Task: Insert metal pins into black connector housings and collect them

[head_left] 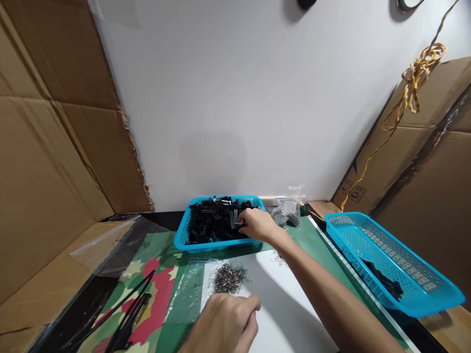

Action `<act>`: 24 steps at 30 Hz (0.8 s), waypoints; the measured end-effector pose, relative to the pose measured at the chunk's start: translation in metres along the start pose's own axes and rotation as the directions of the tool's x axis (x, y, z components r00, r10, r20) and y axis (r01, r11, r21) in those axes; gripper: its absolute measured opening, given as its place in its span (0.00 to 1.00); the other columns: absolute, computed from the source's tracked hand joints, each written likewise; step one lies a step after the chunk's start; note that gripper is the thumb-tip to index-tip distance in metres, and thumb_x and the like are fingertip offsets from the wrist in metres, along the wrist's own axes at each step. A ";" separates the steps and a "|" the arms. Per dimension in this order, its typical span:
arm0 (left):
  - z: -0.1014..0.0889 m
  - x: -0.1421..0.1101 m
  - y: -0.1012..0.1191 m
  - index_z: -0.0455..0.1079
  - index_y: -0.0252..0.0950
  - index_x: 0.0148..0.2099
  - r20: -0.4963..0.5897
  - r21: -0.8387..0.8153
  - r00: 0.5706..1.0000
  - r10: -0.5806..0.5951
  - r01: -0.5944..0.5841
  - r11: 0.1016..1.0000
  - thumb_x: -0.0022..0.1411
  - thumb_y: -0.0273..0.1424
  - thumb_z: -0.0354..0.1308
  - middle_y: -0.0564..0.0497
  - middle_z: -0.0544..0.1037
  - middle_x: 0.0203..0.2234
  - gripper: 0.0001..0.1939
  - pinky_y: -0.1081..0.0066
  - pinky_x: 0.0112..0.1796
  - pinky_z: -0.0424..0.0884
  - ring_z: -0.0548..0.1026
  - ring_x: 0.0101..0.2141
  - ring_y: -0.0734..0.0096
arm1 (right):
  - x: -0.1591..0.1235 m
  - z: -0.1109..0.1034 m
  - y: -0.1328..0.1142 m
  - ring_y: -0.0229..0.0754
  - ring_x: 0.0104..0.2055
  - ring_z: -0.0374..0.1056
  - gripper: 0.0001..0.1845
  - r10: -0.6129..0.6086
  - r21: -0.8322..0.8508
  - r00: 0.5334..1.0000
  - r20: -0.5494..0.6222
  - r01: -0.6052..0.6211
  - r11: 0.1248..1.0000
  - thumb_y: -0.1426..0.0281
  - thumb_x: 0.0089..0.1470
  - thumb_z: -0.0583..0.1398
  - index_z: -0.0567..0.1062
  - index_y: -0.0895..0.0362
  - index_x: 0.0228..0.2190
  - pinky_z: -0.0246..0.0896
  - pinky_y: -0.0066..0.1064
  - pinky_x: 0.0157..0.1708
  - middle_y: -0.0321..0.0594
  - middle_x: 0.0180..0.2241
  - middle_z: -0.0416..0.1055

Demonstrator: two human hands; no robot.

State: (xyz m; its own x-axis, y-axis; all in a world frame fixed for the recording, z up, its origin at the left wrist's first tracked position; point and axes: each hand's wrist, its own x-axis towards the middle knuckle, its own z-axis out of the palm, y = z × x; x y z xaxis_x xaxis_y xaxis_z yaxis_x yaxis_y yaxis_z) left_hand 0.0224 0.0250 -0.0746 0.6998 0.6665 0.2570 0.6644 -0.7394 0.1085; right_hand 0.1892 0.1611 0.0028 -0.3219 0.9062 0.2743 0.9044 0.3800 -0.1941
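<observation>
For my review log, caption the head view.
Right hand at the black parts in a blue basket, left hand near a pile of small metal pieces.

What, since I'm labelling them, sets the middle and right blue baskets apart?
The middle basket is heaped with black parts; the right basket holds only a small cluster. The middle basket lies crosswise, the right basket slantwise. Both are blue, with perforated sides.

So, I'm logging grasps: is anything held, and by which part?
The right hand is at a black part; whether held, and where, can't be told. The left hand is curled, inside hidden.
</observation>
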 end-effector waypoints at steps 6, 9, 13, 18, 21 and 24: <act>-0.004 0.000 0.005 0.67 0.39 0.36 0.010 -0.041 0.999 -0.042 0.042 0.998 0.70 0.23 0.46 0.53 0.78 0.23 0.12 0.62 0.28 0.50 0.78 0.26 0.63 | 0.012 0.013 -0.008 0.48 0.48 0.76 0.15 0.038 -0.144 0.999 0.015 -0.035 0.989 0.63 0.66 0.65 0.77 0.60 0.49 0.72 0.45 0.50 0.45 0.47 0.78; -0.006 0.000 0.008 0.66 0.39 0.34 0.020 -0.046 0.999 -0.046 0.047 0.998 0.70 0.23 0.46 0.54 0.76 0.22 0.12 0.62 0.29 0.49 0.77 0.25 0.64 | 0.008 0.014 -0.003 0.49 0.48 0.76 0.16 0.024 -0.157 1.000 0.000 -0.024 0.987 0.64 0.66 0.65 0.77 0.60 0.51 0.71 0.45 0.49 0.45 0.47 0.78; -0.008 -0.001 0.009 0.67 0.39 0.35 0.013 -0.106 0.997 -0.072 0.073 0.992 0.72 0.24 0.46 0.55 0.73 0.21 0.13 0.63 0.29 0.51 0.74 0.24 0.66 | 0.001 0.009 0.005 0.51 0.46 0.76 0.11 0.018 -0.097 0.998 -0.057 -0.023 0.995 0.69 0.65 0.64 0.80 0.58 0.47 0.68 0.39 0.44 0.47 0.43 0.80; -0.014 -0.001 0.008 0.72 0.40 0.44 -0.053 -0.266 0.988 -0.148 0.129 0.955 0.77 0.31 0.41 0.56 0.72 0.22 0.17 0.66 0.30 0.56 0.72 0.25 0.67 | -0.021 -0.012 0.011 0.44 0.33 0.72 0.10 0.022 0.077 0.992 -0.123 -0.013 0.997 0.63 0.65 0.63 0.81 0.54 0.43 0.56 0.31 0.29 0.40 0.31 0.78; -0.016 0.001 0.007 0.74 0.40 0.50 -0.134 -0.423 0.956 -0.260 0.182 0.888 0.79 0.39 0.40 0.54 0.75 0.25 0.20 0.68 0.31 0.61 0.73 0.27 0.66 | -0.050 -0.026 0.012 0.39 0.27 0.67 0.13 -0.003 0.174 0.986 -0.168 0.033 0.984 0.60 0.67 0.60 0.80 0.55 0.43 0.52 0.30 0.26 0.35 0.26 0.74; -0.017 0.003 0.007 0.72 0.40 0.55 -0.186 -0.595 0.902 -0.390 0.213 0.775 0.79 0.46 0.41 0.53 0.76 0.29 0.22 0.70 0.31 0.64 0.74 0.29 0.66 | -0.088 -0.025 0.009 0.36 0.24 0.62 0.10 -0.088 0.268 0.969 -0.232 0.151 0.952 0.63 0.66 0.61 0.78 0.56 0.42 0.50 0.29 0.26 0.32 0.24 0.69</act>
State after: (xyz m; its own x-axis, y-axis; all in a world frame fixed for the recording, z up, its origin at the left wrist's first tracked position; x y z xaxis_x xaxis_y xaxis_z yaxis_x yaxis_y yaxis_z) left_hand 0.0249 0.0200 -0.0564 0.3229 0.8720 0.3680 0.5074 -0.4877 0.7104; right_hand 0.2323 0.0801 0.0005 -0.3269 0.8012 0.5012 0.7369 0.5481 -0.3956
